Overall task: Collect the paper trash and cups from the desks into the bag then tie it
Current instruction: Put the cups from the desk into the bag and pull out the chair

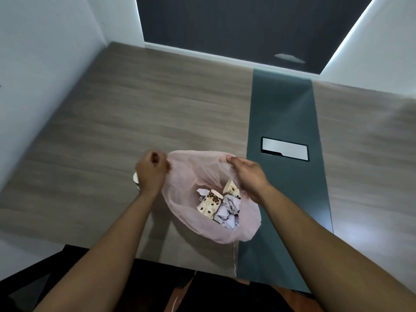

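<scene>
The left hand (151, 172) is closed in a fist round the left side of the rim of a thin pink bag (186, 176), and the right hand (248, 174) pinches the right side of the rim between curled fingers and thumb. Between them the mouth of the bag is held wide apart. Both forearms reach in from the bottom corners over the near edge of the desk (157, 97).

The bag sits on the wood-grain desk, close to that near edge, with its right side lapping onto a dark green strip (283, 109) that runs away across the top. Inside lie two pale cups (210, 202) with brown spots, tipped on their sides, and crumpled white paper (229, 212) touching them. A small white thing (135, 177) shows just beside the left wrist, mostly hidden; what it is cannot be told.

Further along the strip is a pale rectangular plate (284, 148). White walls (45, 52) flank the desk, and a dark panel (236, 23) closes the far end.
</scene>
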